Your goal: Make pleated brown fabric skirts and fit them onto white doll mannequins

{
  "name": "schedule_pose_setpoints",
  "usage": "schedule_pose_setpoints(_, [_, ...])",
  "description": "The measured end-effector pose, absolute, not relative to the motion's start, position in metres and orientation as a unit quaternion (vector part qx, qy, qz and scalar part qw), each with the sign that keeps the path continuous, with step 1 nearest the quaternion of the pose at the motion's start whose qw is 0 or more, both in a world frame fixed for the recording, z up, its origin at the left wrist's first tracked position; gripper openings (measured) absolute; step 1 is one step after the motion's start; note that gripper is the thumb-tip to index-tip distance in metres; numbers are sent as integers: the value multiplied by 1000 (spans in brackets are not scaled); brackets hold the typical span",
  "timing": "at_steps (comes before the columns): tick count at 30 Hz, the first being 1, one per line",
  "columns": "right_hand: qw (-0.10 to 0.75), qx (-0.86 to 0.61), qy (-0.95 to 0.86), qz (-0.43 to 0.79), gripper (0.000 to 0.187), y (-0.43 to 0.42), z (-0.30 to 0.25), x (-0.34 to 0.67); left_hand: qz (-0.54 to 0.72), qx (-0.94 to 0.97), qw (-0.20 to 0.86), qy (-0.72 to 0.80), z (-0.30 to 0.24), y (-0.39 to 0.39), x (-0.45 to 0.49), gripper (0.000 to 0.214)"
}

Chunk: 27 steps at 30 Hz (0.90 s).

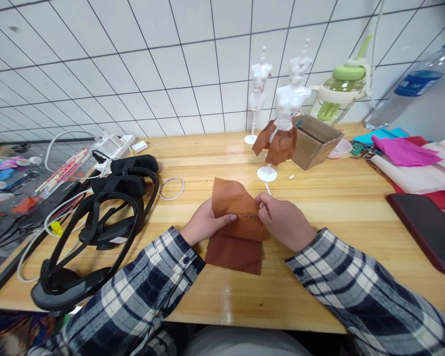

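At a wooden table point(215, 301) against a tiled wall, a person in a plaid shirt bends to a piece of brown cloth point(235, 198) — held just above the tabletop, midway between the two forearms. In the head view, the only one there is, the left hand point(207, 221) clamps the cloth's left side, thumb pressed flat on top, the other fingers hidden underneath. The right hand point(284, 220) pinches the right edge; whether the fingertips also have hold of the thin, needle-like sliver point(249, 216) that ends beside them, I cannot tell from here.

The work looks to be under way but unfinished. The sliver lies across the cloth between the two thumbs, and no completed line of stitches can be made out. A darker brown panel point(233, 254) shows below — a separate layer or a turned-back part, it is hard to say — and its lower edge appears plain. By my reading, the joining along the sliver's line is still left to complete; how much has been done is too small to judge.

Beyond the hands, the nearest white dress form point(289, 101) already wears brown fabric pieces point(284, 147), beside a cardboard box point(315, 143).
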State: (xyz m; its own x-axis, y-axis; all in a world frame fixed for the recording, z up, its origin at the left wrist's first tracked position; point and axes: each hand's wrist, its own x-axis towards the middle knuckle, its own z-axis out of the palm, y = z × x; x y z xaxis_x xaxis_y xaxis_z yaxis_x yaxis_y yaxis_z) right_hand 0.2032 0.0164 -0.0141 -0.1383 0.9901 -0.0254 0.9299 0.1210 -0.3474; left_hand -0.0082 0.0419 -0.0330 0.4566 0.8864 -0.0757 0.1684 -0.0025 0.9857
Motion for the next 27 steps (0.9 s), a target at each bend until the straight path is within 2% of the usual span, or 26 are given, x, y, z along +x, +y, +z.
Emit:
schedule_pose_setpoints(11, [102,-653,-736,148,19,15,-11,203,318,645,555,419,-33,42,-9,55])
schedule_pose_setpoints(15, [131,-632,-735,207,20,16,-12,204,323,641,557,418,-34,43,-10,55])
schedule_pose_setpoints(19, [162,-581,-737,304,32,16,-13,207,364,621,557,415,-34,45,-10,60])
schedule_pose_setpoints(22, [196,-539,-751,328,42,17,-13,213,383,594,568,422,-35,48,-11,58])
schedule_pose_setpoints(27, [220,-493,-798,268,29,22,-11,226,378,559,603,425,-37,51,-16,49])
